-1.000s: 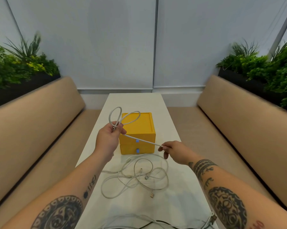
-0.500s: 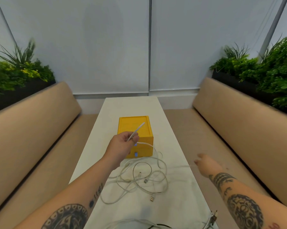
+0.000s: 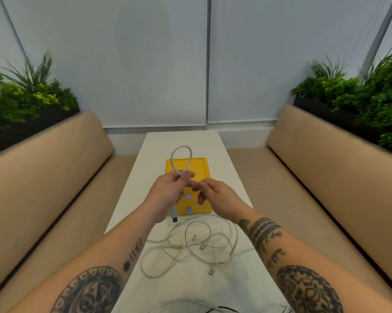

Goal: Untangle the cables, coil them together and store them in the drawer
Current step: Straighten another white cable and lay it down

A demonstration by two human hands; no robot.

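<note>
— Nearest thing?
— A tangle of white cables [image 3: 190, 247] on the white table [image 3: 231, 288]. It lies below and nearer than both sets of fingers, and neither touches it.
— Left side?
— The left hand [image 3: 168, 193] is up off the table, fingers curled round one grey-white cable. Its loop [image 3: 181, 154] stands above the fingers and its plug [image 3: 173, 215] dangles under the palm.
— Right?
— The right hand [image 3: 215, 193] is just beside it, fingertips at the left thumb, blurred. Can't tell if they pinch the cable or only touch it.
— Drawer?
— The yellow drawer box [image 3: 199, 163] sits directly behind the fingers. Two blue knobs [image 3: 188, 196] show between the hands; both drawers closed.
— Beyond?
— Tan benches [image 3: 55, 166] either side, planters [image 3: 21, 98] behind them.
</note>
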